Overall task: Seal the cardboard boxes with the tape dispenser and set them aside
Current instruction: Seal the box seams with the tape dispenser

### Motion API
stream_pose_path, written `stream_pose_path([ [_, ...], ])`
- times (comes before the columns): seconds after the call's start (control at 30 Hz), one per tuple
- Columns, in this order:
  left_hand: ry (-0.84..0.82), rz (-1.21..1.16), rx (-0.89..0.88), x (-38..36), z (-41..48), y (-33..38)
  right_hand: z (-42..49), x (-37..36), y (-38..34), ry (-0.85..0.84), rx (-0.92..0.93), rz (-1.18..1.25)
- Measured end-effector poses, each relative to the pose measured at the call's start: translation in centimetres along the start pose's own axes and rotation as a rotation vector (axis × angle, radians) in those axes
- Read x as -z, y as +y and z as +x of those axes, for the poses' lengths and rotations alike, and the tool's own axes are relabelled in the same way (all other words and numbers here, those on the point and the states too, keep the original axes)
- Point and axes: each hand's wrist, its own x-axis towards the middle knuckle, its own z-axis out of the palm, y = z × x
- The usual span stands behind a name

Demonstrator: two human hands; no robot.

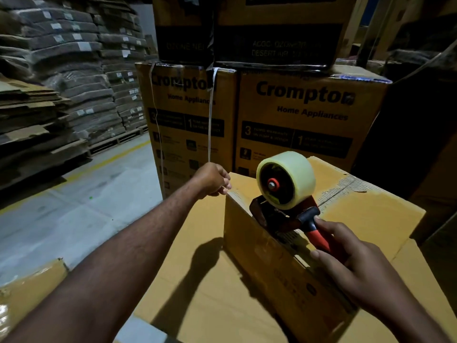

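Observation:
A small plain cardboard box [366, 214] stands on a larger flat cardboard box [197, 280] in front of me. My right hand [353, 263] grips the red handle of the tape dispenser [286, 194], which carries a roll of clear tape and rests on the near top edge of the small box. My left hand [212, 180] reaches forward with fingers curled at the box's far left top corner, holding that corner.
Tall stacked yellow Crompton cartons [309, 115] rise directly behind the small box, with white strapping [210, 115] hanging down one. Pallets of flattened cardboard [34, 115] and wrapped bundles [99, 70] line the left. Grey concrete floor [74, 206] lies to the left. Another box corner [27, 288] shows at bottom left.

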Motion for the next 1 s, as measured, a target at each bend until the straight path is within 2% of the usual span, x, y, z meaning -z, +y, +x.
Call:
stream_pose_path([
  [0.23,0.099,0.185,-0.081,-1.5,0.6,0.7,-0.5,0.3,-1.4,0.036,-0.019,0.012],
  [0.37,0.119,0.205,-0.086,-1.6,1.0,0.6,-0.5,0.5,-2.0,0.03,-0.046,0.006],
  [0.6,0.037,0.195,-0.059,-1.8,1.3,-0.1,-0.8,0.8,-1.7,0.017,-0.105,-0.001],
  [0.87,-0.068,0.208,0.051,-2.1,1.5,-0.7,-0.8,0.3,-1.4,-0.044,-0.119,-0.035],
  [0.93,-0.01,0.376,0.103,-2.2,1.5,-1.4,-0.6,0.4,-1.0,-0.05,-0.113,-0.057],
  [1.0,0.2,0.53,0.104,-2.2,1.4,-2.7,-0.6,0.6,-0.7,-0.072,-0.118,-0.078],
])
